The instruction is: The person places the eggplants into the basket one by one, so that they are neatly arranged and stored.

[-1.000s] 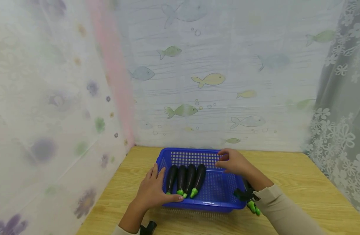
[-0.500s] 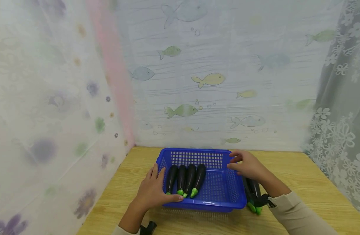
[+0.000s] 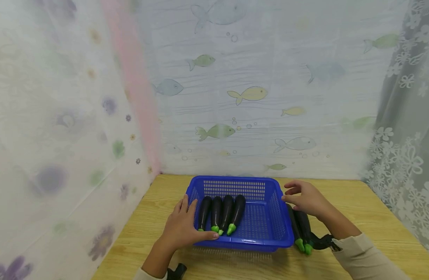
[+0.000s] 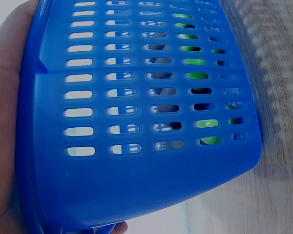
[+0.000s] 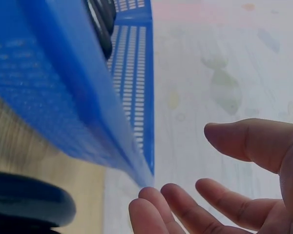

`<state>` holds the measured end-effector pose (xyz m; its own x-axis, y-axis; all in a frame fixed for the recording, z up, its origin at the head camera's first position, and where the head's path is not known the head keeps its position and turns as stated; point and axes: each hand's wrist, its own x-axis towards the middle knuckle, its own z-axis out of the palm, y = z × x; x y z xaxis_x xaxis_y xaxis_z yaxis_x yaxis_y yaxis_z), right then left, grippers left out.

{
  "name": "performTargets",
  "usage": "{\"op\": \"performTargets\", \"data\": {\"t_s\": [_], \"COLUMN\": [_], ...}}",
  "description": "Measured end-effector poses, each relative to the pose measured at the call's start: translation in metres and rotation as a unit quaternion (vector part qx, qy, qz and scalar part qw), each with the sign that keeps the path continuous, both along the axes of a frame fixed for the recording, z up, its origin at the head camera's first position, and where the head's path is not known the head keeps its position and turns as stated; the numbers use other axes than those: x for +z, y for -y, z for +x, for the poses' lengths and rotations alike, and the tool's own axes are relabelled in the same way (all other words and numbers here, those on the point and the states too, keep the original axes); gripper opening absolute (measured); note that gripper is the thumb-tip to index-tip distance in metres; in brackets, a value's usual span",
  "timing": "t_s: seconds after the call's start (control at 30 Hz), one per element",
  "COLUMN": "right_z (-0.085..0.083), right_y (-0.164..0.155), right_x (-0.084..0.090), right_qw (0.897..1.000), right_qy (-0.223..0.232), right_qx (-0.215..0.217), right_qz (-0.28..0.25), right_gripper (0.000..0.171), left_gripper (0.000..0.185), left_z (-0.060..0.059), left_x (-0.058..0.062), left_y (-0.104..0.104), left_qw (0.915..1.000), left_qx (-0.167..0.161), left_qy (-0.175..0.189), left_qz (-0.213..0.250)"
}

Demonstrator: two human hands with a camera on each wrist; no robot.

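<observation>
Four dark eggplants (image 3: 221,213), green-tipped, in blue basket (image 3: 270,237).

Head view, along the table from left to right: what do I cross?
Left hand on the basket's corner → four eggplants lying in the blue basket → two eggplants on the table → right hand above them.

A curtained-off tabletop booth: fish-print sheets (image 3: 249,93) (floral at the sides), wooden table (image 3: 358,202).

Head cam looks forward and down over the wooden worktop (image 3: 344,202); both wrist cams sit super close against the blue perforated plastic basket (image 3: 267,237) (image 4: 136,126) (image 5: 63,97), the shared bit.
</observation>
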<state>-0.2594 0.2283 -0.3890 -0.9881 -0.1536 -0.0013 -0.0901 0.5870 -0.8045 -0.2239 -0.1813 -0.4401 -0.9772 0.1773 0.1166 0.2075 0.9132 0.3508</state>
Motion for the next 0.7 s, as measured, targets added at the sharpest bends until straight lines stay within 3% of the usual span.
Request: {"op": "performTargets", "data": {"t_s": [0.7], "right_z": [0.004], "right_y": [-0.041], "right_x": [-0.028], "right_qw": [0.999], "right_qy": [0.013], "right_qx": [-0.028], "right_qz": [0.022], "right_gripper": [0.058], "left_gripper": [0.143], "left_z": [-0.003], "left_x": [-0.002], "left_y": [0.001], "left_qw": [1.0000], "left_qx": [0.001], "left_qy": [0.001], "left_qz": [-0.007]}}
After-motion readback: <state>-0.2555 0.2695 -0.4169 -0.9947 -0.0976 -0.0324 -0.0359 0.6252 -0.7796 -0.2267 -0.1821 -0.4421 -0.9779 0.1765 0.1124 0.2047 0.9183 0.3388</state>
